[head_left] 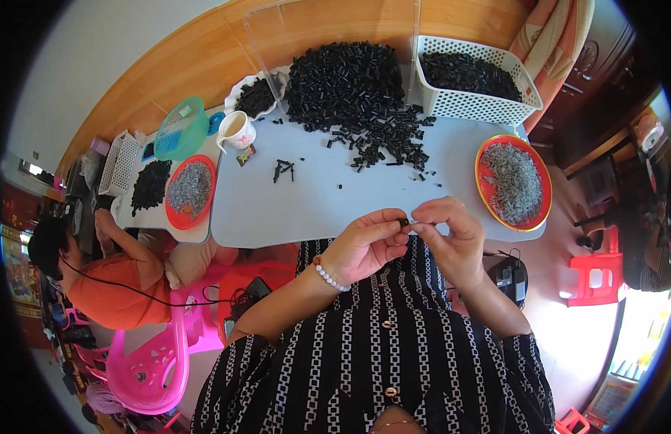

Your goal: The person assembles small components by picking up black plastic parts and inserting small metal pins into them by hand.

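Observation:
My left hand (364,242), with a beaded bracelet at its wrist, pinches a small black plastic piece (403,223) between thumb and fingertips. Against it, my right hand (455,242) is closed in a pinch on a tiny pale piece (414,222), whose shape is mostly hidden by the fingers. Both hands meet just in front of the table's near edge. Beyond them a large heap of short black plastic pieces (346,79) spills across the table (277,210). To the right, a red plate with a yellow rim (482,199) holds many small clear pieces (515,184).
A white perforated basket (480,110) of black pieces stands at the back right. At the left are a mug (238,132), a scalloped dish (233,101), a green basket (194,119) and a second red plate (209,168). A person in orange (125,289) sits at the left near a pink chair (151,376).

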{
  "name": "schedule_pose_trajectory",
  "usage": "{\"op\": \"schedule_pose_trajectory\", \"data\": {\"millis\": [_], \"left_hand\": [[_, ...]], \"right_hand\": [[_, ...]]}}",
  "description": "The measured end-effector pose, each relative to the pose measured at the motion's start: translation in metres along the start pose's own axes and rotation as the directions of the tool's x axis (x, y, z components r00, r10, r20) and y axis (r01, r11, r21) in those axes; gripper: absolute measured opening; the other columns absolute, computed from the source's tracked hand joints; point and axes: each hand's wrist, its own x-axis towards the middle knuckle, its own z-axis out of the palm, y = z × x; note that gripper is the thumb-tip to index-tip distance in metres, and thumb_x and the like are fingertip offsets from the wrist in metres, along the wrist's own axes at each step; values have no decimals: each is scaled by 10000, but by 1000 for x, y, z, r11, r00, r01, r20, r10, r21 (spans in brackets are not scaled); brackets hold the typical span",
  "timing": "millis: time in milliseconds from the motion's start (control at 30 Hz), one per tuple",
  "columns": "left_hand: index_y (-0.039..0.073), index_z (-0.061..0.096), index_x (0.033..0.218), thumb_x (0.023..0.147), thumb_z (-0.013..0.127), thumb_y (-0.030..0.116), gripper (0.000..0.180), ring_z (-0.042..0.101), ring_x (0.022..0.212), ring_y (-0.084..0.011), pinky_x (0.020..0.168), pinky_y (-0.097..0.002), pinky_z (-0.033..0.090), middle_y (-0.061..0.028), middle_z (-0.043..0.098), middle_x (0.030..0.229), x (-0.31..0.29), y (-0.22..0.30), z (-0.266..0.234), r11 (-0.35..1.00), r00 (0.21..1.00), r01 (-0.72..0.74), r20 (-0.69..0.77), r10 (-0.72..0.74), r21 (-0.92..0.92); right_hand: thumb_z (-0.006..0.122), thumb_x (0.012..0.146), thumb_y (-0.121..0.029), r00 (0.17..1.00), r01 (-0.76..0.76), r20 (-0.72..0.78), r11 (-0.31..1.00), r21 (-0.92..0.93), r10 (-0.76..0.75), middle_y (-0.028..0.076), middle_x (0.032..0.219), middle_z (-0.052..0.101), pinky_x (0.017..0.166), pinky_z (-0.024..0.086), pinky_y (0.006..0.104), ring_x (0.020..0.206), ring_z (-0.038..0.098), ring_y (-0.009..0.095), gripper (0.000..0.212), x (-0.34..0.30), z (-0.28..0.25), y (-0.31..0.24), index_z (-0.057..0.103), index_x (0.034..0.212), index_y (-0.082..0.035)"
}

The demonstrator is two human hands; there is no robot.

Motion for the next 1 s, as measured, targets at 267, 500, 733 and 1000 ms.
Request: {"op": "schedule_pose_trajectory", "data": {"millis": [267, 500, 733, 1000], "left_hand": [[11, 602, 1138, 970, 523, 70, 195, 666, 848, -157, 788, -313, 588, -72, 663, 963, -3, -6, -10, 997, 1000, 1, 12, 0, -80], [15, 605, 1130, 975, 521, 85, 190, 663, 858, -151, 791, -312, 585, -62, 658, 946, -3, -12, -17, 991, 999, 20, -31, -25, -133], [8, 583, 1123, 985, 500, 116, 194, 650, 901, -160, 808, -300, 566, -74, 640, 1017, -4, -11, -22, 996, 997, 79, -17, -80, -40], [23, 608, 1112, 953, 543, 48, 174, 660, 832, -150, 808, -347, 591, -88, 650, 984, -5, -7, -32, 997, 995, 25, 96, -18, -78]], "right_hand": [[730, 749, -27, 988, 69, 148, 971, -230, -35, 39, 919, 686, 941, 381, 400, 810, 620, 179, 132, 1, 2, -4, 711, 864, -89], [720, 733, -12, 976, 193, 176, 891, -410, -130, 26, 920, 684, 1042, 317, 479, 750, 616, 173, 162, -1, 7, -9, 710, 871, -94], [704, 738, -10, 957, 249, 245, 870, -426, -153, 40, 932, 674, 1057, 310, 501, 774, 623, 187, 196, 2, 7, -8, 685, 914, -95], [662, 800, -44, 946, -176, 266, 983, -53, 184, 63, 908, 680, 979, 378, 463, 816, 622, 198, 235, 26, 10, 16, 664, 1035, -38]]}}
